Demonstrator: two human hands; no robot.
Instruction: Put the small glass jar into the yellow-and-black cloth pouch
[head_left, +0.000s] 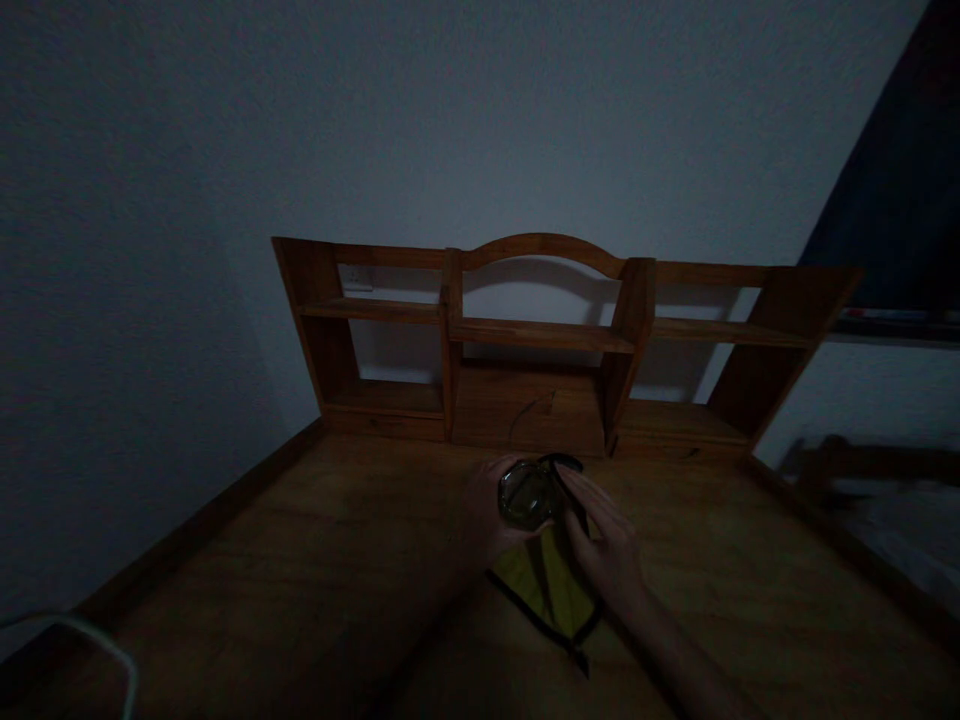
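Note:
The room is dim. Over the middle of a wooden desk [300, 560], my left hand [486, 518] is wrapped round a small clear glass jar [526, 494], gripping its left side. My right hand [604, 545] holds the edge of a yellow cloth with dark trim [551, 590], its fingers curled against the jar's right side. The cloth hangs below the jar and trails down onto the desk between my forearms.
A wooden shelf unit [540, 340] with an arched top stands at the back of the desk against a pale wall. A thin white cable [97, 640] loops at the lower left. Something dark [892, 200] fills the upper right corner, with blurred furniture [862, 470] below it.

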